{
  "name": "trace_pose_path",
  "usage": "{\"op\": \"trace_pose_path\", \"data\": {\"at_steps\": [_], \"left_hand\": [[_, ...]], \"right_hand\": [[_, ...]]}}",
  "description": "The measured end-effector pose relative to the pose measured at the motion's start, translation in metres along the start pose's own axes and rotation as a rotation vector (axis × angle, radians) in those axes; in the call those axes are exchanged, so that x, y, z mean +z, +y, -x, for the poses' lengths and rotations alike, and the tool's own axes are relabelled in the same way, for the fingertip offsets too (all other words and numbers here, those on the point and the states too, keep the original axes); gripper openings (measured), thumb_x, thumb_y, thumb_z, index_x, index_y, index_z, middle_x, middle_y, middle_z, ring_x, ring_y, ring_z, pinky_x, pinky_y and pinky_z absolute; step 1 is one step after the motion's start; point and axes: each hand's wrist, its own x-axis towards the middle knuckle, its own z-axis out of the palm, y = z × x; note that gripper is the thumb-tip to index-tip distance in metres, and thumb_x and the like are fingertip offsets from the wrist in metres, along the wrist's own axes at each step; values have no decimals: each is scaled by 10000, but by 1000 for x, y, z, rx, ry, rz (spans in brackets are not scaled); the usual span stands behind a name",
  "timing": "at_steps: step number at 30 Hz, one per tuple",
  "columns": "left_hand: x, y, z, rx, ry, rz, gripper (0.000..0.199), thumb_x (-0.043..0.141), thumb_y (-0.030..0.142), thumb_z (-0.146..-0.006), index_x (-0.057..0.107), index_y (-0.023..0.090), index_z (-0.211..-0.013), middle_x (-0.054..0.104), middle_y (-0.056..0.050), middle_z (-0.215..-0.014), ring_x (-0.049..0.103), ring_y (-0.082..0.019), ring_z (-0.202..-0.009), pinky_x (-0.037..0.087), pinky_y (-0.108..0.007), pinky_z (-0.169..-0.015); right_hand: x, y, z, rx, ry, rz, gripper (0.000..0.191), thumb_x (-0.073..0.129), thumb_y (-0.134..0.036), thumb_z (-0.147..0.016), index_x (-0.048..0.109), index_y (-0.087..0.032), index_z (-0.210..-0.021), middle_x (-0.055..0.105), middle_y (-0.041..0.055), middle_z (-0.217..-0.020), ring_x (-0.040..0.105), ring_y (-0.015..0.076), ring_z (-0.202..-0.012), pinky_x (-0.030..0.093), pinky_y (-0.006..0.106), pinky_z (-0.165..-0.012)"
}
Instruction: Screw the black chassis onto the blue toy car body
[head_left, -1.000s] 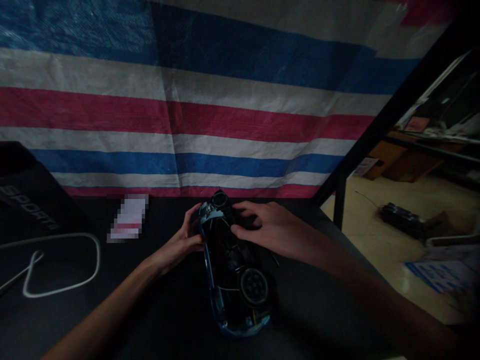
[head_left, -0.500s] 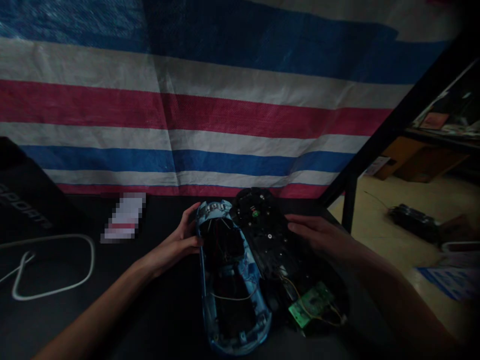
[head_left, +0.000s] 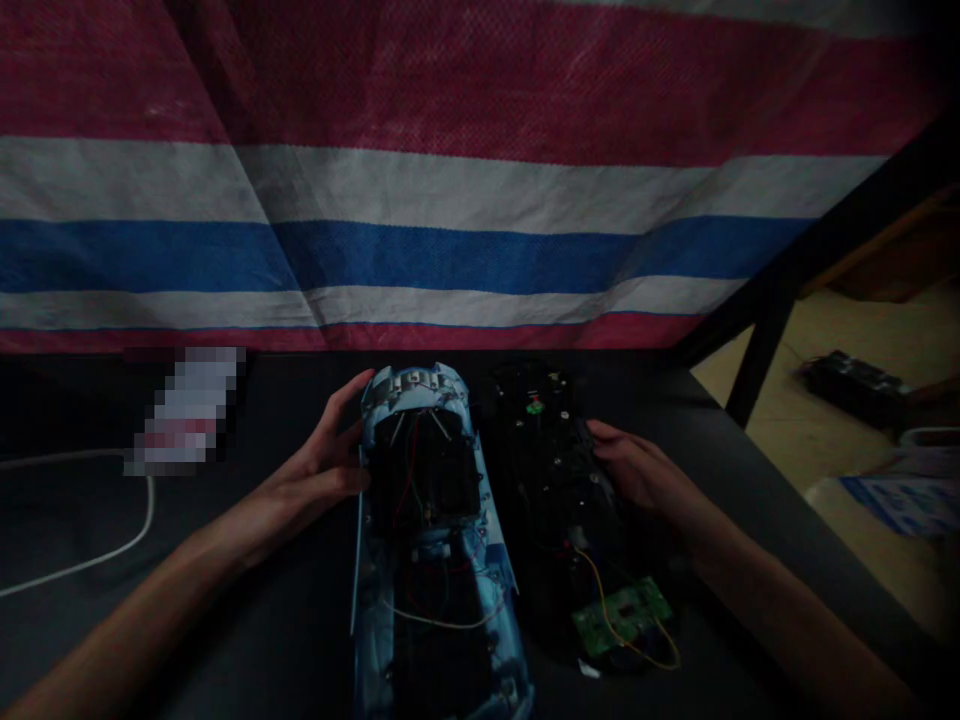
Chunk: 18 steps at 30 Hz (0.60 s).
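Observation:
A light-blue toy car body shell (head_left: pixel 496 550) lies with its hollow inside facing up, thin wires running through it. My left hand (head_left: pixel 307 480) grips its left edge near the far end, thumb against the side. To the right lies the black toy car chassis (head_left: pixel 556 490), a narrow dark gap between the two. A green circuit board (head_left: pixel 624 615) with a yellow wire rests on the chassis's near end. At the chassis's right side, my right hand (head_left: pixel 637 475) holds the edge, its fingers partly lost in shadow.
A striped plastic sheet (head_left: pixel 420 255) hangs behind the dark table (head_left: pixel 262 630). On the left are a blurred-out pale item (head_left: pixel 191 410) and a white cable (head_left: pixel 142 525). Beyond the table's right edge, a black object (head_left: pixel 851 388) and printed paper (head_left: pixel 896 503) lie on the floor.
The view has tilted down and shifted. The shell and the chassis, which were touching at the far end, now lie apart and more parallel. Both hands keep their places on them.

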Motion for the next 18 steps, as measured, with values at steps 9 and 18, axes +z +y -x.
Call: {"op": "trace_pose_path", "data": {"at_steps": [9,18], "left_hand": [[-1,1,1,-50,36,-29,974,717,264,-855,146,526,-1600,383,15,-1664,477,-396,-1421,427,-552,-1128],[-5,-1,-1,-21,-40,27,968,712,318,-889,91,544,-1596,293,-13,-1706,428,-406,-1459,383,-582,-1147]], "right_hand": [[3,5,14,30,109,-34,328,743,-351,-775,719,-275,-1092,766,18,-1175,717,263,-1034,557,345,-835],[11,0,18,98,198,-89,391,809,-337,-689,739,-261,-1067,793,24,-1078,710,303,-1098,562,409,-920]]}}
